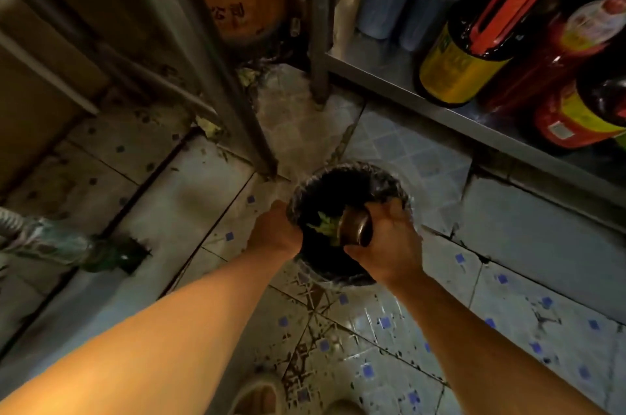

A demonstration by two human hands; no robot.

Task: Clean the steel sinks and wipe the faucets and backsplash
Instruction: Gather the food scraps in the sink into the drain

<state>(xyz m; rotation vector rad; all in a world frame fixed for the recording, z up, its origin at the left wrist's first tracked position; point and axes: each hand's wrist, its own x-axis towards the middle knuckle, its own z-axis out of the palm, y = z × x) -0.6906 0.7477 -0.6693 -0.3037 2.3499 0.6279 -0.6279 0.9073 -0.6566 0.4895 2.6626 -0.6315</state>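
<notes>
Steel sinks, faucets and backsplash: none in view; the camera looks down at the floor, so their position cannot be told.

Risk noted first. The small metal strainer cup (355, 228) is tipped over the lined bin (389, 177), with green scraps (325, 224) at its mouth. In my judgement, a loose tilt or a shake off-centre would drop scraps onto the tiled floor (508, 330), which already looks wet and spotted with debris. The cup itself could slip into the dark bag, since the grip appears to be from one side only. The bin could also shift if the steadying hand lets go.

Right hand (389, 245): fingers curled round the cup, holding it angled down over the bin opening.

Left hand (276, 231): closed over the near-left rim of the bin, gripping the liner edge; how tightly cannot be told.

Surroundings: a steel leg (237, 109) stands just beyond the bin. A low steel shelf (423, 99) to the right carries large sauce bottles (467, 52). A hose (50, 238) lies on the floor at left. A slipper (257, 394) shows at the bottom edge.
</notes>
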